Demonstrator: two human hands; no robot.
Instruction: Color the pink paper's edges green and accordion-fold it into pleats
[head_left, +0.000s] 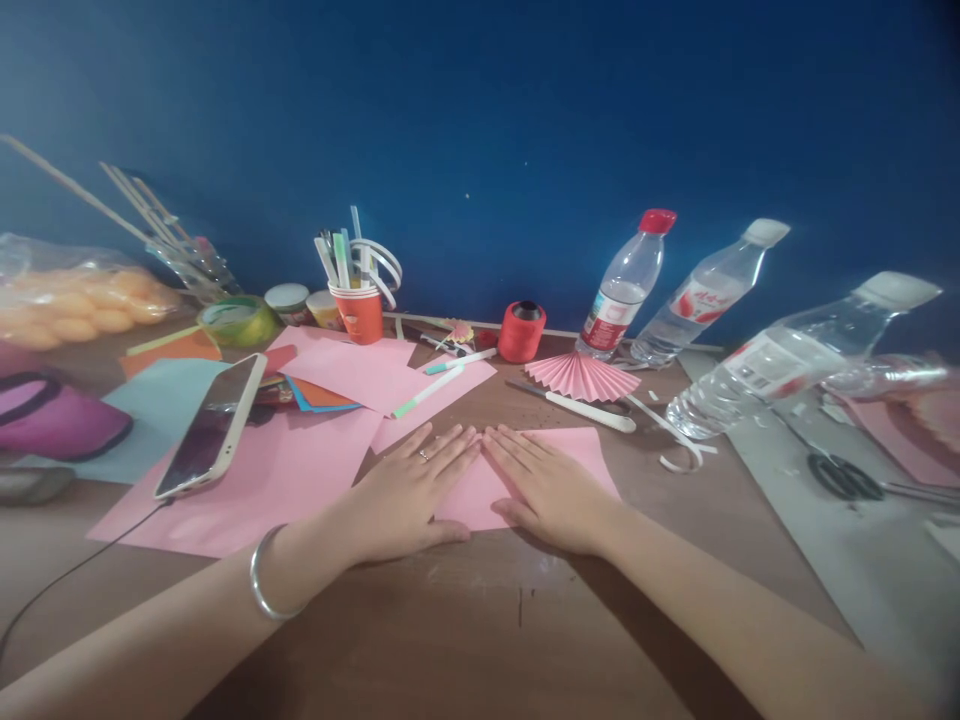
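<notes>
A pink sheet of paper point(480, 490) lies on the brown table point(465, 620) in front of me. My left hand point(405, 495) lies flat on its left part, fingers stretched out, with a ring on one finger and a silver bangle on the wrist. My right hand point(544, 485) lies flat on its right part, fingers together and pointing forward. The fingertips of both hands almost meet at the sheet's far edge. Neither hand grips anything.
A phone point(214, 425) leans on more pink sheets point(262, 480) at the left. Behind stand an orange cup of pens point(360, 310), a red thread spool point(521, 330), a pink pleated fan point(581, 378), a white knife point(589, 410) and three water bottles point(626, 285). Scissors point(847, 478) lie at the right.
</notes>
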